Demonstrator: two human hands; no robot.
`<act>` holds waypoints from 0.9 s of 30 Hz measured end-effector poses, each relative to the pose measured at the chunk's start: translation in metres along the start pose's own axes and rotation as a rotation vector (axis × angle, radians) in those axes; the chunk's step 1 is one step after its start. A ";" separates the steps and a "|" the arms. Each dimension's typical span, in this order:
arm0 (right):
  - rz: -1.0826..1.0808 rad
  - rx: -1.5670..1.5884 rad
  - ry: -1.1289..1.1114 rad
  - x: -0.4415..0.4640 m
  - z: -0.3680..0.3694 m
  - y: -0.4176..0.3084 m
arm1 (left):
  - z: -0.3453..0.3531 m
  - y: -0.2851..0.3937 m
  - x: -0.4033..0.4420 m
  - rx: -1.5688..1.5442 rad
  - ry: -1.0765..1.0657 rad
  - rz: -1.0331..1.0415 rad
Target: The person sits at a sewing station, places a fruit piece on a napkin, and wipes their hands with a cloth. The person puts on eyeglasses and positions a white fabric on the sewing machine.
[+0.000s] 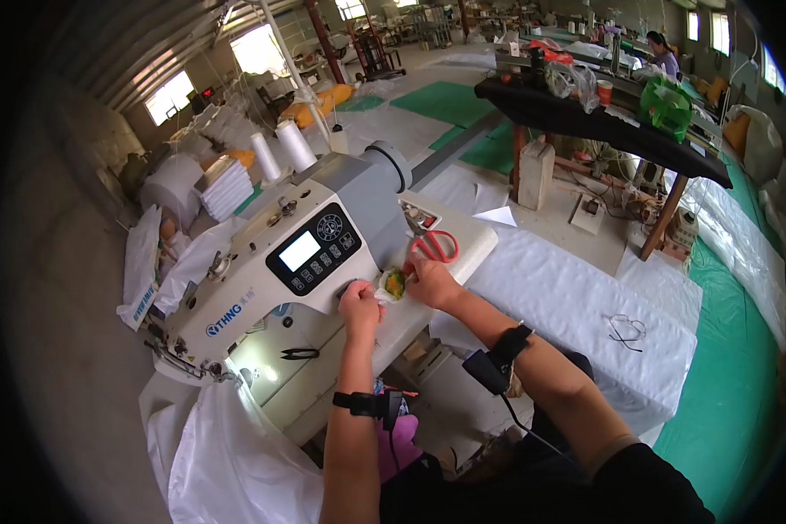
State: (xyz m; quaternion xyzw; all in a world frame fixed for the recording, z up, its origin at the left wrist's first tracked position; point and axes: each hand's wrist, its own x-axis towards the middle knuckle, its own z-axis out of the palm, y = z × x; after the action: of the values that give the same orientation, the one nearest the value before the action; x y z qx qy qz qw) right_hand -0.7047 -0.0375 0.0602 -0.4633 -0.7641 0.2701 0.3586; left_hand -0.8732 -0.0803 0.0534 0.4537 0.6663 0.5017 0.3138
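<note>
My right hand (431,281) is closed at the red handles of a pair of scissors (445,247), whose blades point away from me toward the small tray (421,217) on the machine bed. My left hand (361,307) is closed beside the sewing machine's body, fingers bent around something hidden from view. Between both hands lies a small yellow-green item in white wrapping (393,284); its kind is unclear. The white and grey sewing machine (262,279) has a lit screen. Black thread snips (300,354) rest on its bed.
White fabric (227,454) hangs from the machine's needle end. Two thread cones (295,147) stand behind it. To the right, eyeglasses (626,333) lie on a white-covered surface (576,306). A dark-topped table (603,127) holds bags and a cup. A person (664,56) sits far back.
</note>
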 end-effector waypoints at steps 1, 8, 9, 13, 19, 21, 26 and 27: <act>-0.003 -0.005 -0.034 0.000 -0.001 0.000 | 0.002 -0.002 0.000 -0.060 0.011 0.020; 0.030 -0.048 -0.010 0.012 0.003 -0.003 | 0.012 -0.021 0.005 0.070 0.166 0.366; 0.030 -0.083 -0.090 0.016 0.002 -0.005 | 0.012 -0.022 0.003 0.070 0.167 0.365; -0.057 -0.152 -0.232 0.024 0.005 -0.004 | 0.009 -0.031 0.003 0.050 0.174 0.303; -0.024 -0.202 -0.170 0.024 0.018 -0.002 | 0.003 -0.006 0.008 0.414 0.016 0.160; -0.017 -0.248 -0.178 0.029 0.023 -0.008 | 0.007 -0.005 0.016 0.473 -0.003 0.112; 0.074 -0.203 -0.273 0.037 0.023 -0.016 | 0.008 -0.011 0.017 0.418 0.043 0.279; 0.078 -0.175 -0.253 0.037 0.022 -0.016 | 0.008 -0.013 0.017 0.417 0.047 0.282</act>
State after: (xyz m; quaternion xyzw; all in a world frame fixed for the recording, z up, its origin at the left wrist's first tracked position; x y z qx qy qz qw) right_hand -0.7421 -0.0131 0.0702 -0.4845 -0.8052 0.2722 0.2069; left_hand -0.8765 -0.0630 0.0395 0.5852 0.6927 0.4027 0.1247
